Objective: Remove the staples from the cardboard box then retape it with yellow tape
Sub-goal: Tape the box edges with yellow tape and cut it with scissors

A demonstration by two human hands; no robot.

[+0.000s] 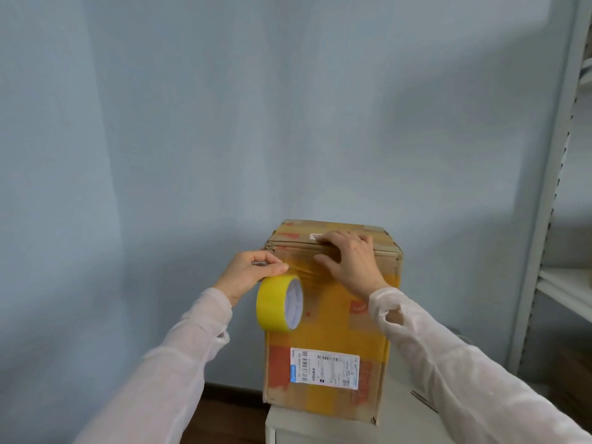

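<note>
A tall brown cardboard box [330, 318] with a white shipping label [325, 368] stands upright on a white stand. A strip of yellow tape [304, 270] runs across its upper front, crinkled, leading to a yellow tape roll [278, 304] hanging at the box's left edge. My left hand [251, 272] pinches the tape just above the roll, at the box's upper left corner. My right hand [349, 262] lies over the box's top front edge, fingers spread on the top flap and thumb pressing the tape on the front face.
The white stand [320, 429] under the box reaches the bottom edge of view. A grey metal shelf unit [557, 219] stands at the right. A pale blue wall is behind the box, and dark wooden floor [224, 418] shows at the lower left.
</note>
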